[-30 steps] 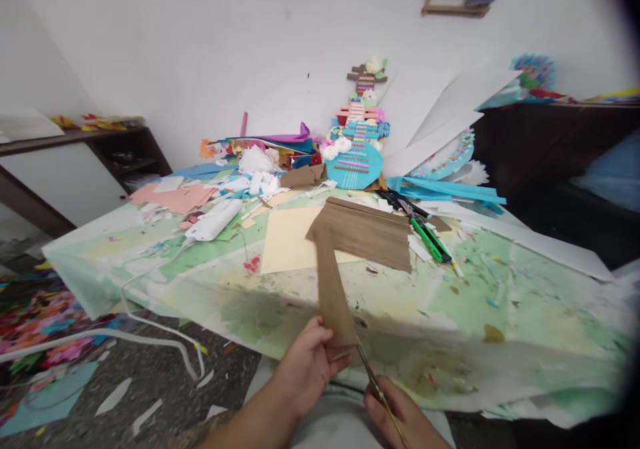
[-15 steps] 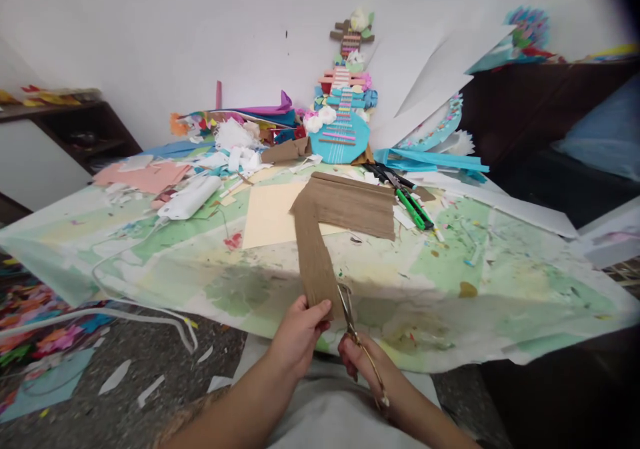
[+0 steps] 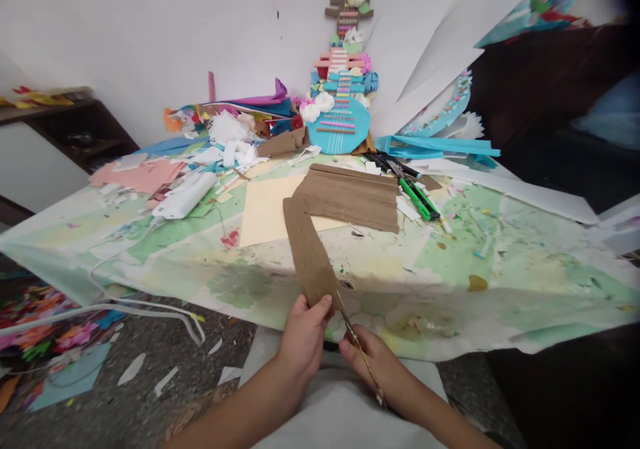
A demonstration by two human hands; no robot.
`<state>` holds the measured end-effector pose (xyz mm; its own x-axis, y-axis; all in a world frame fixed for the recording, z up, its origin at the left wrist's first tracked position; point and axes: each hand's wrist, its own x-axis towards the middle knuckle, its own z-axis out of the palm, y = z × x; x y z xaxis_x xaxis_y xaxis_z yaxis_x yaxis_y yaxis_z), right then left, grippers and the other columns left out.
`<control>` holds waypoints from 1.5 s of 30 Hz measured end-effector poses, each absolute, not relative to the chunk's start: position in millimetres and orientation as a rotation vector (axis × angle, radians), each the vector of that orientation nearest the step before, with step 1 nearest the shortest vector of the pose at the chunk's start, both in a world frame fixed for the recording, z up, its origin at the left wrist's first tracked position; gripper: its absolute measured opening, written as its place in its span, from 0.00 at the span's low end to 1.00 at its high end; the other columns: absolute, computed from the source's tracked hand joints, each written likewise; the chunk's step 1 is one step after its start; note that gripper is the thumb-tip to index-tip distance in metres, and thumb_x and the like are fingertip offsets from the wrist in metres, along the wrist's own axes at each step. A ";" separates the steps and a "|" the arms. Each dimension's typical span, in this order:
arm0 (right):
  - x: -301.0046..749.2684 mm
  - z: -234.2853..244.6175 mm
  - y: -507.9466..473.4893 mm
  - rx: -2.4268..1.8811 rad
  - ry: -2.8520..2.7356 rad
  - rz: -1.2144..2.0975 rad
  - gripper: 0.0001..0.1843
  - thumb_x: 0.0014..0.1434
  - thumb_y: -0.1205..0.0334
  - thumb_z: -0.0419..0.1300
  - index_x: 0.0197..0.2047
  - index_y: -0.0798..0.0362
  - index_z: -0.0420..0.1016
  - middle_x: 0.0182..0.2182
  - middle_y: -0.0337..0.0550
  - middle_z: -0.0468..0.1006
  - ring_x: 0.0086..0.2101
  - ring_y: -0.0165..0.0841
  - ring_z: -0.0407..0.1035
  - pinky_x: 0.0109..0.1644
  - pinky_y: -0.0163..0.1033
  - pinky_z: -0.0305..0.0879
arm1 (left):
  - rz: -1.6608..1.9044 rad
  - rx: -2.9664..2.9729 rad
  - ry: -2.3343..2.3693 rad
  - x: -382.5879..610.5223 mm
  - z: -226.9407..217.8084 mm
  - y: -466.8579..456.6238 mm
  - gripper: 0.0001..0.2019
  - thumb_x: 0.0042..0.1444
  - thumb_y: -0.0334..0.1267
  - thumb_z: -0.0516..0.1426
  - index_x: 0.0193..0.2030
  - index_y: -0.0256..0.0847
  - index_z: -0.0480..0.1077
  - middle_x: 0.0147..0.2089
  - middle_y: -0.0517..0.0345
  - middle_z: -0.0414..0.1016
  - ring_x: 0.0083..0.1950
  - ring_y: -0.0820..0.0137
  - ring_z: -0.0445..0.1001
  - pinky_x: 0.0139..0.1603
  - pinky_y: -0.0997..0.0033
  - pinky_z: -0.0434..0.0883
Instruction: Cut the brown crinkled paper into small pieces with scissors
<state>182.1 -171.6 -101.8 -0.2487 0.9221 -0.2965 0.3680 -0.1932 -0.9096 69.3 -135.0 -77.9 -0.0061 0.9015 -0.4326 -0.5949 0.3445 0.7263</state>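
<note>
Pinched in my left hand [image 3: 306, 332] is the near end of a long brown crepe paper strip [image 3: 311, 252], which slants away over the table edge. My right hand [image 3: 373, 359] is closed on gold-handled scissors [image 3: 357, 344]; their blades look nearly closed and lie along the strip's right edge. Beyond the strip's far end, a wider folded piece of brown crepe paper [image 3: 350, 196] rests partly over a cream sheet [image 3: 260, 209]. To its right lie a green utility knife [image 3: 419, 199] and dark pens [image 3: 387, 162].
A blue paper instrument model [image 3: 337, 129] with flowers leans on the back wall. On the left are a white power strip [image 3: 185, 194], pink paper [image 3: 143, 177] and paper scraps. White boards [image 3: 445, 42] stand at the right. Scraps and a cable [image 3: 150, 309] lie low left.
The scissors' blades have come together along the strip's edge. The strip's far end has shifted slightly left of the wide brown piece. The camera view has tilted down a little.
</note>
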 end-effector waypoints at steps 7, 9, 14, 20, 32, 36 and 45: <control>186.0 -111.6 -176.3 -1.505 -1.609 1.385 0.15 0.52 0.50 0.47 0.27 0.55 0.58 0.23 0.39 0.63 0.26 0.29 0.57 0.29 0.34 0.55 | 1.249 0.381 1.000 75.8 -80.9 -138.9 0.12 0.40 0.30 0.59 0.34 0.36 0.64 0.33 0.56 0.72 0.35 0.72 0.69 0.43 0.70 0.62; 185.4 -112.1 -176.2 -1.496 -1.621 1.356 0.16 0.53 0.49 0.46 0.27 0.55 0.58 0.23 0.39 0.63 0.25 0.29 0.57 0.29 0.34 0.55 | 1.225 0.385 0.999 75.9 -81.6 -139.8 0.11 0.40 0.30 0.59 0.33 0.35 0.64 0.32 0.56 0.72 0.34 0.73 0.69 0.42 0.71 0.62; 184.4 -119.0 -175.7 -1.565 -1.686 1.250 0.19 0.53 0.47 0.45 0.27 0.56 0.60 0.23 0.40 0.65 0.24 0.29 0.57 0.27 0.34 0.53 | 1.212 0.371 1.031 74.1 -80.1 -140.5 0.12 0.38 0.30 0.60 0.32 0.36 0.64 0.30 0.58 0.72 0.32 0.73 0.69 0.40 0.71 0.63; 186.3 -118.2 -177.4 -1.598 -1.735 1.215 0.21 0.53 0.45 0.44 0.25 0.55 0.59 0.21 0.39 0.65 0.23 0.28 0.56 0.26 0.34 0.52 | 1.211 0.377 1.009 71.9 -82.3 -141.0 0.11 0.38 0.31 0.60 0.31 0.36 0.64 0.29 0.58 0.72 0.33 0.72 0.69 0.39 0.71 0.62; 183.1 -109.8 -177.2 -1.575 -1.778 1.210 0.22 0.53 0.43 0.41 0.25 0.54 0.57 0.20 0.39 0.63 0.22 0.28 0.56 0.24 0.33 0.52 | 1.119 0.389 1.084 68.8 -84.7 -137.2 0.06 0.38 0.30 0.58 0.25 0.35 0.66 0.24 0.60 0.69 0.25 0.76 0.65 0.28 0.76 0.60; 181.6 -107.5 -174.7 -1.538 -1.824 1.233 0.22 0.53 0.43 0.41 0.24 0.53 0.56 0.20 0.38 0.62 0.22 0.28 0.56 0.24 0.33 0.51 | 1.125 0.399 1.102 65.5 -85.1 -136.3 0.07 0.37 0.32 0.60 0.24 0.34 0.65 0.21 0.62 0.67 0.23 0.78 0.63 0.26 0.76 0.60; 181.2 -104.5 -173.4 -1.543 -1.805 1.289 0.21 0.53 0.44 0.42 0.28 0.54 0.59 0.23 0.40 0.65 0.24 0.29 0.58 0.27 0.34 0.54 | 1.119 0.431 1.119 58.6 -83.5 -135.0 0.09 0.37 0.32 0.61 0.26 0.33 0.65 0.23 0.61 0.68 0.24 0.78 0.63 0.27 0.76 0.62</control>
